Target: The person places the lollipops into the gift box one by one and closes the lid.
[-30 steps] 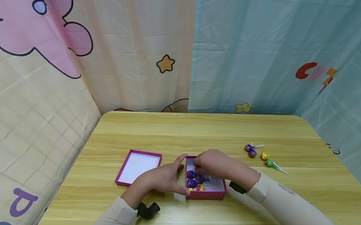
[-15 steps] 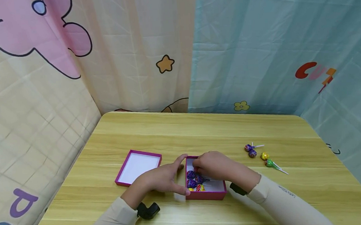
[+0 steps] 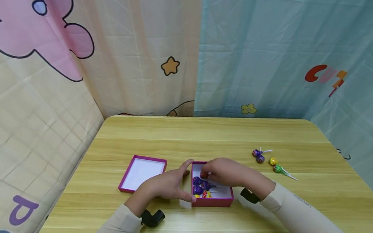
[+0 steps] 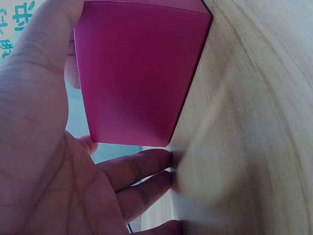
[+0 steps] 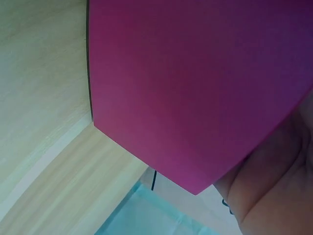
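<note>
Pinching a red lollipop (image 3: 204,175) in the box (image 3: 213,202): right hand (image 3: 228,172), fingers curled, over the box's far part. Left hand (image 3: 170,184) loosely spread along the box's left side, thumb and index at its two corners, touching, not clenched. Nearer in the box, purple lollipops (image 3: 197,190); yellow ones (image 3: 207,194) by its near wall. Left of the box, lid (image 3: 143,172), white inside up. Well right of the box, a purple pair (image 3: 260,159), a loose yellow (image 3: 273,161), a green (image 3: 277,169)
</note>
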The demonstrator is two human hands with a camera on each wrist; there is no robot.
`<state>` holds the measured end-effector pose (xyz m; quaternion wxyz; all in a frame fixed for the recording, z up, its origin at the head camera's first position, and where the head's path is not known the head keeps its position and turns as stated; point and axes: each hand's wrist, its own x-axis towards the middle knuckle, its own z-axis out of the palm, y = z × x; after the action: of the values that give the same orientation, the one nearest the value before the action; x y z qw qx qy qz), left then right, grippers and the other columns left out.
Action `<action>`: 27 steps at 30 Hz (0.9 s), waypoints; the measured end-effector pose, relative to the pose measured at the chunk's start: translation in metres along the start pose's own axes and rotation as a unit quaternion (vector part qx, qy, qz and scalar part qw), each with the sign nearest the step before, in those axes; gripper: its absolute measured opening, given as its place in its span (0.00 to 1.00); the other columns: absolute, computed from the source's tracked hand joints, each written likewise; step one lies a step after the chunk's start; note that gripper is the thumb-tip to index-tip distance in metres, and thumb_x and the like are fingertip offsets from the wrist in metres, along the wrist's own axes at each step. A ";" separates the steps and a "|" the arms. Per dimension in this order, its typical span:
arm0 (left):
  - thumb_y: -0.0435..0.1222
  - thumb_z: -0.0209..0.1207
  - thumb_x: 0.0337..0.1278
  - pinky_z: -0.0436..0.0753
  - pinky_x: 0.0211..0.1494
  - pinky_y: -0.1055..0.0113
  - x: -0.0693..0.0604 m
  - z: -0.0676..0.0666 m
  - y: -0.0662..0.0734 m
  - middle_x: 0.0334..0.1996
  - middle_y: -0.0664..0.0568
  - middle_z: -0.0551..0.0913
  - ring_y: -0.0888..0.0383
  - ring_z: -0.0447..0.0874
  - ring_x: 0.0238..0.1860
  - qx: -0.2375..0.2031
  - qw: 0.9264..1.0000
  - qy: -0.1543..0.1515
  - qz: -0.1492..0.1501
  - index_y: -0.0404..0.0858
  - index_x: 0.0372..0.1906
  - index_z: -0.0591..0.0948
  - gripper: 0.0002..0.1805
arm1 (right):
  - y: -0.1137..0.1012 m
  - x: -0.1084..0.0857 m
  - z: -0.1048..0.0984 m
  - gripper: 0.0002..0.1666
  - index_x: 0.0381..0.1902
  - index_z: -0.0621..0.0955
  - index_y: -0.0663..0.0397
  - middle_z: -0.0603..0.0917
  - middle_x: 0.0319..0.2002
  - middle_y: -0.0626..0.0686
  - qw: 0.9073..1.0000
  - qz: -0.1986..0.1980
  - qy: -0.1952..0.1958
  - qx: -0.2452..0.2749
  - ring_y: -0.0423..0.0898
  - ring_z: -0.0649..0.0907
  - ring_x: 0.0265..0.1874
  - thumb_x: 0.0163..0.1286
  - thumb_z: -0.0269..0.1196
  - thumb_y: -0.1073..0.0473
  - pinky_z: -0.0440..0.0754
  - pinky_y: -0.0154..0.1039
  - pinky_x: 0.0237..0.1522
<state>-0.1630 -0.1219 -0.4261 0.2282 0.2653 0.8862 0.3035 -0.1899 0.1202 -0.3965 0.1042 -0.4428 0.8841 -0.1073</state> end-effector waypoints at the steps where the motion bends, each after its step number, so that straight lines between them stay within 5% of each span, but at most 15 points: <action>1: 0.67 0.68 0.44 0.64 0.71 0.54 0.000 0.000 0.000 0.73 0.46 0.65 0.56 0.65 0.70 0.000 1.000 0.000 -0.001 0.50 0.80 0.40 0.67 | 0.000 -0.001 0.000 0.08 0.44 0.86 0.51 0.85 0.39 0.46 1.000 -0.005 -0.002 0.005 0.36 0.80 0.35 0.71 0.63 0.65 0.81 0.38 0.45; 9: 0.66 0.68 0.45 0.66 0.70 0.54 -0.001 -0.002 0.003 0.72 0.45 0.66 0.56 0.67 0.68 0.000 1.000 -0.002 0.001 0.49 0.80 0.41 0.66 | 0.002 -0.004 0.000 0.11 0.47 0.84 0.53 0.84 0.43 0.47 0.999 -0.026 -0.007 0.046 0.37 0.80 0.40 0.71 0.60 0.68 0.81 0.38 0.48; 27: 0.65 0.68 0.46 0.64 0.71 0.54 -0.001 -0.001 0.002 0.73 0.45 0.65 0.55 0.65 0.70 -0.006 1.000 -0.004 0.004 0.48 0.80 0.40 0.66 | 0.002 0.000 0.003 0.12 0.49 0.84 0.55 0.83 0.44 0.48 0.998 -0.031 -0.019 0.042 0.37 0.79 0.40 0.70 0.60 0.68 0.80 0.37 0.50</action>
<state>-0.1622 -0.1218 -0.4241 0.2324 0.2687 0.8822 0.3090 -0.1910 0.1208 -0.4002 0.1361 -0.4672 0.8625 -0.1386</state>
